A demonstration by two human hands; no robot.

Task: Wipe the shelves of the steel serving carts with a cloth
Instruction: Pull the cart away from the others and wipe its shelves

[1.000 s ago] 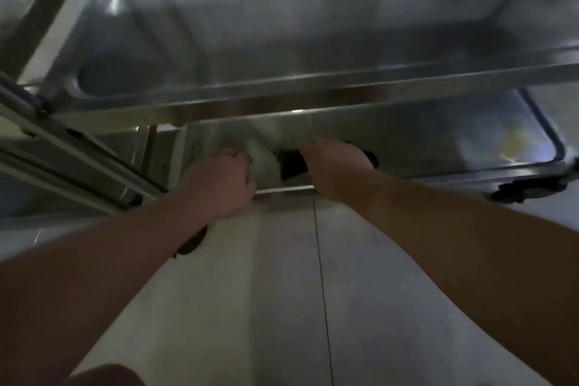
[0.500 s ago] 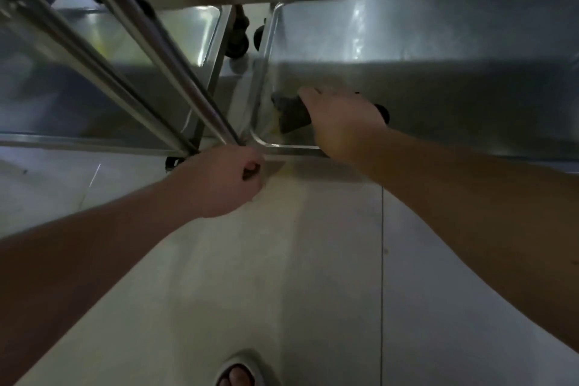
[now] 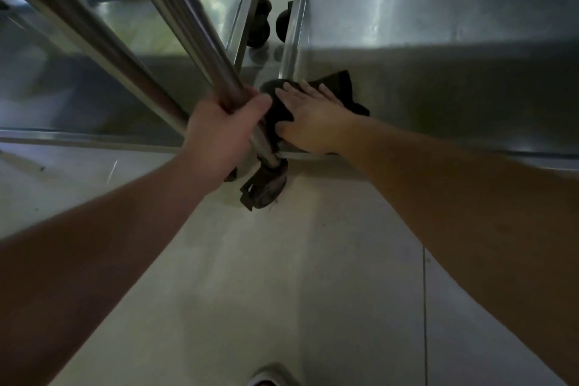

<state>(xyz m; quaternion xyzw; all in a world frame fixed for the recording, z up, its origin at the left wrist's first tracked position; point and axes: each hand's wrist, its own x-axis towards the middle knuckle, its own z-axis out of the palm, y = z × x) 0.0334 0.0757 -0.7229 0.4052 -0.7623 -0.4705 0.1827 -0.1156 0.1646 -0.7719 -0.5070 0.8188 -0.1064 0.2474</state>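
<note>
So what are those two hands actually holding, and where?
The left hand grips the cart's round steel upright post near its base. The right hand presses flat on the dark cloth, not gripping it.

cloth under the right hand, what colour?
Dark, near black, cloth; head view, the only one.

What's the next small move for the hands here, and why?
Probably sweep the right hand, pressed flat on the dark crumpled cloth, rightward along the bottom steel shelf. The cloth sits in the shelf's near-left corner, with bare steel stretching away to the right. The left hand grips the steel cart post, apparently steadying the cart.
</note>
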